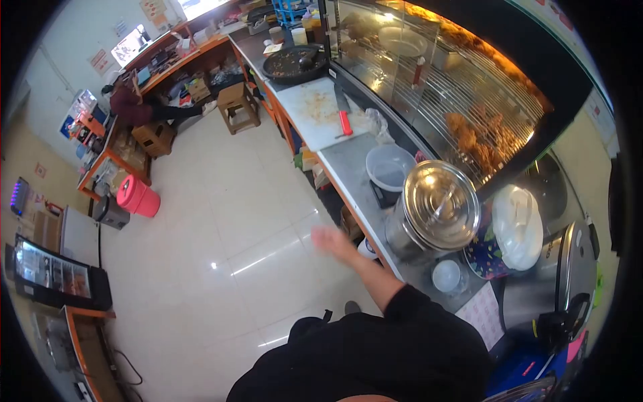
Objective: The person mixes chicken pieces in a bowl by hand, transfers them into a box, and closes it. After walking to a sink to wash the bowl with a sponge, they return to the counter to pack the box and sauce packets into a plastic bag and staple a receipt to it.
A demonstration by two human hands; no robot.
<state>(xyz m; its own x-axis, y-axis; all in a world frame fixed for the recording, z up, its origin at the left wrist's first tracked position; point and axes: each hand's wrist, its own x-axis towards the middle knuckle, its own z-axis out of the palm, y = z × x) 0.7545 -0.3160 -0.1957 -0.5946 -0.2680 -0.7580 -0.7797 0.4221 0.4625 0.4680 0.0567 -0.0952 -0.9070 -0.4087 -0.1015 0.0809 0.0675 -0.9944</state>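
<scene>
My right hand (331, 242) is out in front of my body, over the floor beside the counter's edge. It is smeared by motion, so its fingers cannot be made out, and no object shows in it. My left hand is out of view. Closest on the counter is a steel pot (408, 231) with a shiny lid (442, 204). Behind it a clear plastic bowl (390, 166) rests on a dark, flat device. A knife with a red handle (345, 123) lies on the white cutting board (305, 110).
A glass warming cabinet (435, 80) with fried food (472, 137) lines the counter's back. A black pan (293, 65) stands farther along. A stool (238, 108), a pink bucket (138, 196) and a seated person (128, 104) are across the tiled floor (201, 221).
</scene>
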